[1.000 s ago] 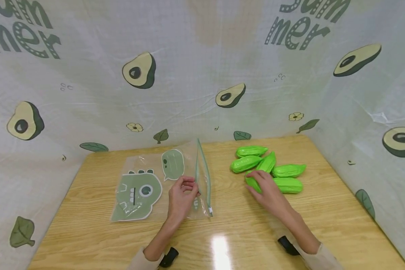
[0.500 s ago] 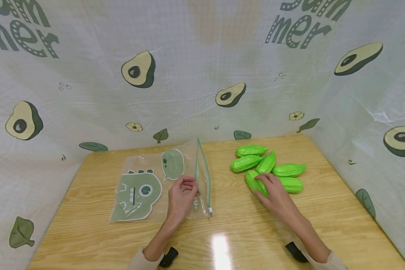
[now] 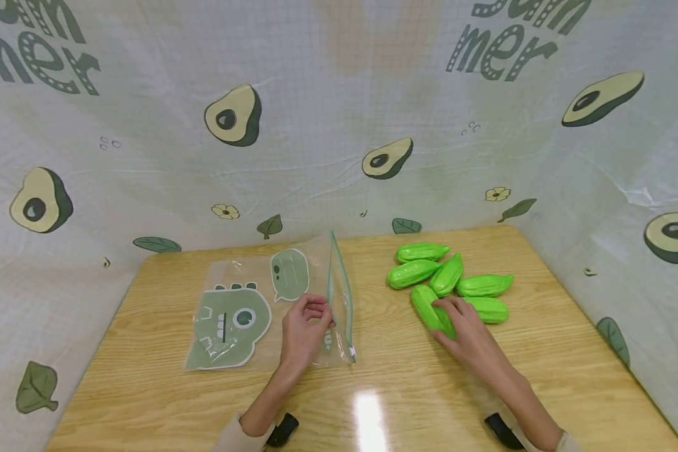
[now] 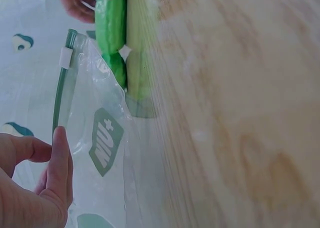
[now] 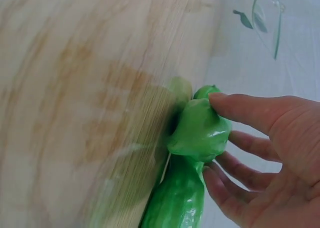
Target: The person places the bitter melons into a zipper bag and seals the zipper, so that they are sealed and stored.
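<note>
A clear slider-zip bag with a green dinosaur print lies on its side at the left, its green-edged mouth facing right. My left hand pinches one edge of that mouth between thumb and fingers; the left wrist view shows the white slider beyond the fingertips. To the right, my right hand holds the near end of a bright green, ridged bitter melon, thumb on one side and fingers on the other. In the right wrist view, the thumb touches the tapered end of this bitter melon.
Several more bitter melons lie grouped behind and beside the right hand, including one at the back and one at the right. They rest on a wooden table. An avocado-print cloth hangs behind and along the sides.
My right hand has shifted slightly right and toward me, its fingers now around the bitter melon's near end. More of that bitter melon shows. The left hand and bag stay put.
</note>
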The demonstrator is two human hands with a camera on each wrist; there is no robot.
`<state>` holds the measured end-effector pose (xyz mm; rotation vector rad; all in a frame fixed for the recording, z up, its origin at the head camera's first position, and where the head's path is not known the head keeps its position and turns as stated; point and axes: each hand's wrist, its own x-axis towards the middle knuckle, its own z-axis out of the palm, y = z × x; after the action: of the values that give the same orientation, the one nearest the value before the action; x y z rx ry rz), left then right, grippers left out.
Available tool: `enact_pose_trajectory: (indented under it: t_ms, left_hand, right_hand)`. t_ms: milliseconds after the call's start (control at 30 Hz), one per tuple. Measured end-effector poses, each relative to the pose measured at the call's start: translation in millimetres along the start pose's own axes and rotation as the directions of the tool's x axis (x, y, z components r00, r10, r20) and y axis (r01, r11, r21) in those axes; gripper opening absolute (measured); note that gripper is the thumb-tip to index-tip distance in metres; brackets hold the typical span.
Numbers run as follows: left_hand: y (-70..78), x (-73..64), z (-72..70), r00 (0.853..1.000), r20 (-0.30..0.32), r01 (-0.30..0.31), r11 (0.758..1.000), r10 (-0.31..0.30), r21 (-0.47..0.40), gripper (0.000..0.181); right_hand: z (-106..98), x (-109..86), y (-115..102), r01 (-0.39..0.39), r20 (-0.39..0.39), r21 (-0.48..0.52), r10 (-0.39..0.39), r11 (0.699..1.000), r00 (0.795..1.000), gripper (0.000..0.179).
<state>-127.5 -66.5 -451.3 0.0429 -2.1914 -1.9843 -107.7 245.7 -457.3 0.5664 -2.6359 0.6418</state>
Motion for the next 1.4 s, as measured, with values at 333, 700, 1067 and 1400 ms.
enact_pose_trajectory:
  t_ms: [333, 700, 1067, 1400]
  left_hand:
    - [-1.8, 0.1, -0.5, 1.000, 0.003, -0.008, 1.000, 0.008, 0.002, 0.012]
    - [0.7, 0.0, 0.2, 1.000, 0.006, -0.001, 1.000, 0.001, -0.013, 0.014]
    - [-0.4, -1.1, -1.4, 1.000, 0.007, -0.006, 1.000, 0.006, -0.014, 0.012]
    - [-0.6, -0.3, -1.0, 1.000, 0.014, -0.010, 1.000, 0.011, -0.023, 0.012]
  right_hand:
    - [-0.3, -0.2, -2.2, -0.023, 0.000, -0.042, 0.023, 0.999, 1.000, 0.063]
    - [-3.3, 3.8, -2.1, -0.107, 0.050, -0.019, 0.108, 0.994, 0.993, 0.056]
    - [-5.8, 9.2, -8.4, -0.134, 0.068, 0.070, 0.129, 0.988, 0.989, 0.052]
    - [-6.5, 20.2, -16.0, -0.121, 0.068, 0.129, 0.113, 0.984, 0.991, 0.052]
